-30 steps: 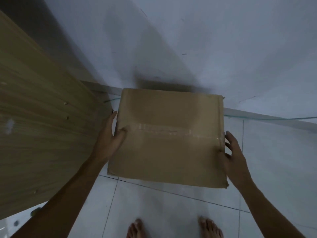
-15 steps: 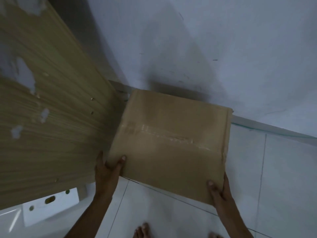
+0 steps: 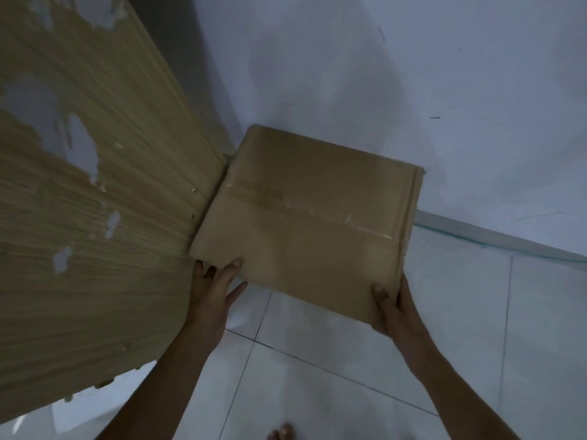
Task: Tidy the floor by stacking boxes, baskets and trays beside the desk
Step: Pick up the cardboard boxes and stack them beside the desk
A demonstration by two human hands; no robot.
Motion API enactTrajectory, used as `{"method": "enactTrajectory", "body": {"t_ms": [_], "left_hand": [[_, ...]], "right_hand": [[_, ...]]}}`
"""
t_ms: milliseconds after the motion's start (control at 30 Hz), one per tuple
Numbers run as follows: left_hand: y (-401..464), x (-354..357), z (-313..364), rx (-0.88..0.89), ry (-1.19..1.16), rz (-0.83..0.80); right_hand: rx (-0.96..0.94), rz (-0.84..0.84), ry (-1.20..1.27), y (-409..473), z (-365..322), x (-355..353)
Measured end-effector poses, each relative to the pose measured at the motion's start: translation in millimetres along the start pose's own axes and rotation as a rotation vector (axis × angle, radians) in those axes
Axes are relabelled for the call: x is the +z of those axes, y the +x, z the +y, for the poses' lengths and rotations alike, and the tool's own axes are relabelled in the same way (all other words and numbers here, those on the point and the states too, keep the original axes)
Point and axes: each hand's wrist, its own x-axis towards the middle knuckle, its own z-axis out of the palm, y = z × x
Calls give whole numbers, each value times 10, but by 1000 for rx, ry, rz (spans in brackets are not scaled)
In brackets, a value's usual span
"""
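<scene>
- Cardboard box (image 3: 305, 217): a flat, closed carton with a strip of clear tape running across its top face. It is sitting in the corner, its left edge lying against the desk panel and its far edge close to the wall; whether it is resting fully on the floor cannot be told.
- Left hand (image 3: 211, 289): it is meeting the box at its near-left corner, thumb lying on the top face, the other fingers reaching toward the edge; one finger is sticking out free below the box. The hold is looking loose rather than clamped.
- Right hand (image 3: 392, 308): it is gripping the near-right corner of the box, thumb on top and fingers wrapping beneath.
- Step in hand, as a judgement: the box is being seated in its place beside the desk, so the placing looks nearly done. The next move is likely calling for a release of both hands, then a reach for another box, basket or tray; none is showing here.
- Desk panel (image 3: 95, 217): wood-grain board left of the box, its surface chipped in pale patches. It is leaving no room on that side.
- Wall (image 3: 413, 74): pale, behind the box, with a skirting strip at its foot.
- Floor (image 3: 413, 360): white tiles nearer than the box; toes (image 3: 281, 432) are showing at the bottom edge.
</scene>
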Motion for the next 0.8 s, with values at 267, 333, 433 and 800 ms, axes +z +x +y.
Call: {"method": "enactTrajectory", "body": {"t_ms": [267, 333, 433, 800], "left_hand": [[-18, -40, 23, 122, 398, 223], [-57, -42, 44, 434, 690, 261], [-36, -63, 51, 770, 1322, -18], [250, -159, 197, 508, 1767, -190]], "right_hand": [[18, -88, 10, -27, -81, -50], [28, -103, -2, -41, -93, -84], [28, -108, -17, -58, -106, -165], [29, -213, -1, 79, -145, -145]]}}
